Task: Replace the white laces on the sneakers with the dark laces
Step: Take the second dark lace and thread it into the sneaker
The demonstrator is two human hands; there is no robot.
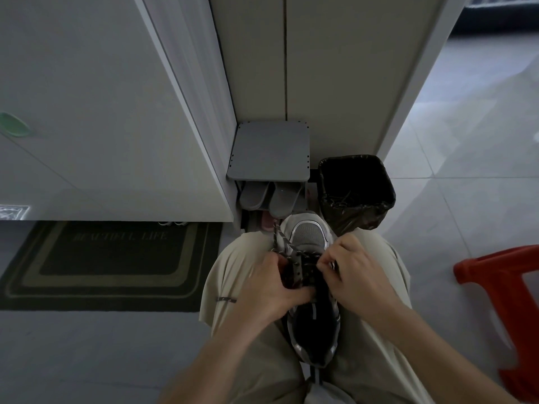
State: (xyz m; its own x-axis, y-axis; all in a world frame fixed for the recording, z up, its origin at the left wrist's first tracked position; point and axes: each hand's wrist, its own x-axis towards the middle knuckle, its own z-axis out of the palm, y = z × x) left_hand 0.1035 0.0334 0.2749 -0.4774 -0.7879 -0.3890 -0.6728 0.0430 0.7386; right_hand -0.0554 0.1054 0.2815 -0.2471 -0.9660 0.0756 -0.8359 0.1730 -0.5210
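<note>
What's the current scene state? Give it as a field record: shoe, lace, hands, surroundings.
sneaker: grey-and-silver sneaker on the person's lap, toe pointing away
dark lace: speckled dark lace crossing the lowest eyelets, one end trailing up beside the toe
white laces: none visible
left hand: left hand grips the sneaker's left eyelet flap
right hand: right hand pinches the dark lace at the right eyelet row
surroundings: black-lined bin, red plastic stool, doormat, grey slippers
</note>
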